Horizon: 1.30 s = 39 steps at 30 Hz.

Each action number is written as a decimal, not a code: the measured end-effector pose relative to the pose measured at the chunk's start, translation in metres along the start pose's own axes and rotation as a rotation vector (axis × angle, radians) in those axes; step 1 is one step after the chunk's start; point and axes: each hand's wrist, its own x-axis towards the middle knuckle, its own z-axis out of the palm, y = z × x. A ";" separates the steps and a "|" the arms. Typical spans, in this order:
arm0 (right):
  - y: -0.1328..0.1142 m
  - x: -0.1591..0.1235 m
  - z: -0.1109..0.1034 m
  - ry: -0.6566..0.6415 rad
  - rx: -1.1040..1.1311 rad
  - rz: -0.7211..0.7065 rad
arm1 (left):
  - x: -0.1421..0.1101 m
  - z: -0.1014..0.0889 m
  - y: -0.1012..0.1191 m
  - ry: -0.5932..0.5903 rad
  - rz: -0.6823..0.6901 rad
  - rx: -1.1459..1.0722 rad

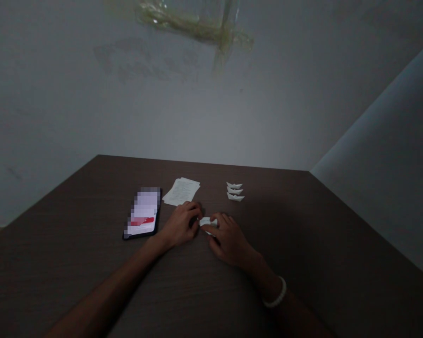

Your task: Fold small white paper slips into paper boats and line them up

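Observation:
A small piece of folded white paper (pixel 207 220) lies between my hands, low over the tabletop. The thumb and fingers of my left hand (pixel 182 224) are curled closed at its left end. From the right, my right hand (pixel 230 238) grips the same paper, its fingers bent over the top and the thumb on the near side. Part of the paper is hidden under the fingers, so its full shape does not show. Just beyond my right hand stand three small folded paper boats (pixel 235 191), lined up one behind another.
Printed paper sheets (pixel 182 191) lie in a loose stack beyond my left hand. To their left is a phone (pixel 143 213) with a lit, blurred screen. The dark wooden table (pixel 268 211) meets a grey wall (pixel 211 117) at its back edge.

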 end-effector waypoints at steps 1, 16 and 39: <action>-0.001 0.000 0.000 -0.009 -0.004 0.001 | 0.000 0.000 0.001 -0.006 0.000 0.005; 0.005 -0.002 0.000 0.031 0.043 -0.023 | 0.000 -0.001 0.002 -0.008 0.003 0.022; 0.020 -0.014 0.005 0.135 0.148 -0.085 | -0.005 0.001 0.008 -0.132 0.279 -0.030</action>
